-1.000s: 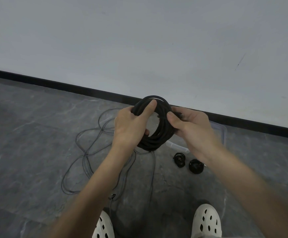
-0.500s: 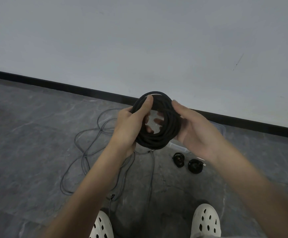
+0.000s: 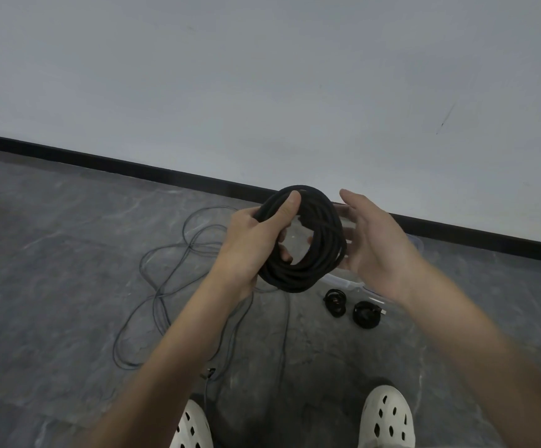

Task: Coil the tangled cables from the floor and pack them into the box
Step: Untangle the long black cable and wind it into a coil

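Left hand [image 3: 249, 240] gripping cable coil [image 3: 295, 279], right hand [image 3: 379, 247] spread beside it, grey stone floor [image 3: 69, 253], white wall [image 3: 262, 76]

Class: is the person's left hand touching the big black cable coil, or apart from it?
Touching. The head view shows the left hand gripping the black cable coil, thumb laid across its strands and fingers curled through its middle.

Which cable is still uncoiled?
The thin cable lying in loose loops on the floor; the left hand grips a thick coil, two small coils lie wound.
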The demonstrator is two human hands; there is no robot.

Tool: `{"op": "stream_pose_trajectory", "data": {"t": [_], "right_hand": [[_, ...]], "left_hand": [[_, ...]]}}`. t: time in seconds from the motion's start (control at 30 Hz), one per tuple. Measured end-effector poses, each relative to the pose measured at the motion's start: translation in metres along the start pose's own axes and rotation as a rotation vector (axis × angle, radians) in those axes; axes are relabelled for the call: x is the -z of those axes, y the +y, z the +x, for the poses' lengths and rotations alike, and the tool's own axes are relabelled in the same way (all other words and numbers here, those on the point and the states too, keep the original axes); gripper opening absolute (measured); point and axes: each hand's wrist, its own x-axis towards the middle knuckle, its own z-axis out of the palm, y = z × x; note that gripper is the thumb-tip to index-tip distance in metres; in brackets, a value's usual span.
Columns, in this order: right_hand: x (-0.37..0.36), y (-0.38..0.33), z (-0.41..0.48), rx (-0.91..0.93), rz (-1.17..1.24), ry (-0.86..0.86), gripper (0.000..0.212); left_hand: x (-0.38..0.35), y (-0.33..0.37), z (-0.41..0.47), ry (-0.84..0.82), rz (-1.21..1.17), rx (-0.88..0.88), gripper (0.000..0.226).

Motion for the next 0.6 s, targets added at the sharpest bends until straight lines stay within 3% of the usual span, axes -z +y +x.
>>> {"op": "stream_pose_trajectory", "data": {"t": [0.17, 0.3, 0.6], "right_hand": [[0.003, 0.002, -0.004, 0.059, -0.299, 0.037, 0.036], [0.002, 0.004, -0.007, 0.09, -0.297, -0.013, 0.023], [0.007, 0.01, -0.003, 0.101, -0.414, -0.052, 0.019]], "left_hand": [[0.004, -0.004, 0.005, 0.042, 0.023, 0.018, 0.045], [0.004, -0.01, 0.008, 0.098, 0.008, 0.05, 0.043], [0.004, -0.023, 0.013, 0.158, 0.1, 0.147, 0.044]]}}
